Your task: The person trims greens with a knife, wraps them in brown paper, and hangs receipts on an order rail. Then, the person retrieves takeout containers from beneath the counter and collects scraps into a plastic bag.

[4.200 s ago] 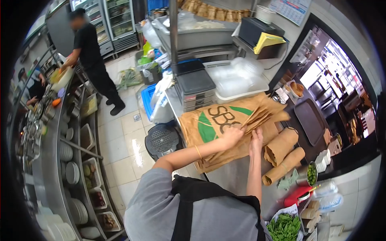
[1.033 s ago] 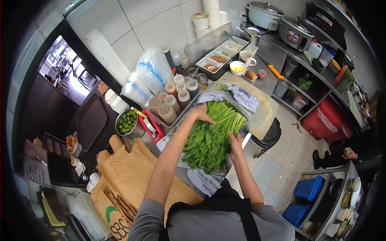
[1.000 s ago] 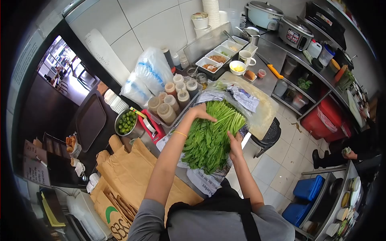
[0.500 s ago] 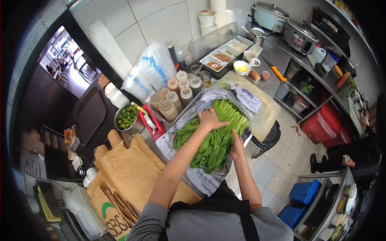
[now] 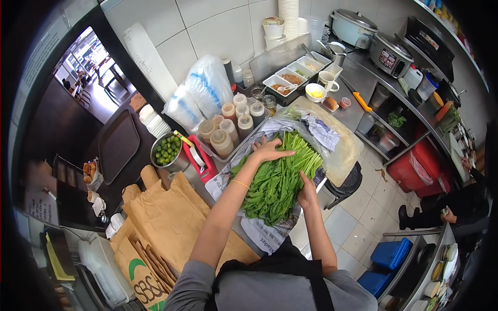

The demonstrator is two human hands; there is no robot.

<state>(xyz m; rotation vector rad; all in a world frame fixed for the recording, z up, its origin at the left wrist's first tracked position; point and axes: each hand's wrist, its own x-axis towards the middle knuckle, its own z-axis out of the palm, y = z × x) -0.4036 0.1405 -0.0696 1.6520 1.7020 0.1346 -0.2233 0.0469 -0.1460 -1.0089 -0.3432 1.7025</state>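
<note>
A large bunch of leafy greens (image 5: 275,192) lies on newspaper (image 5: 262,233) on the counter, its pale stems toward the upper right. My left hand (image 5: 270,151) rests on the upper left part of the bunch, fingers spread, thumb pointing right across the leaves. At the right side of the bunch, my right hand (image 5: 307,191) touches the edge near the stems, its fingers apart and partly tucked against the leaves. Clear plastic (image 5: 328,151) and more crumpled newspaper (image 5: 320,131) lie just beyond the stems.
Sauce bottles (image 5: 222,143), a red tape dispenser (image 5: 203,159) and a bowl of green limes (image 5: 167,150) stand left. Brown paper bags (image 5: 171,212) lie nearer. A cutting board (image 5: 347,163) and food trays (image 5: 290,76) are beyond. Another person's hand (image 5: 448,215) shows at far right.
My left hand has shifted slightly left and up on the greens, and the leaves at the left are drawn in more compactly. My right hand stays at the right side. The camera view has shifted slightly.
</note>
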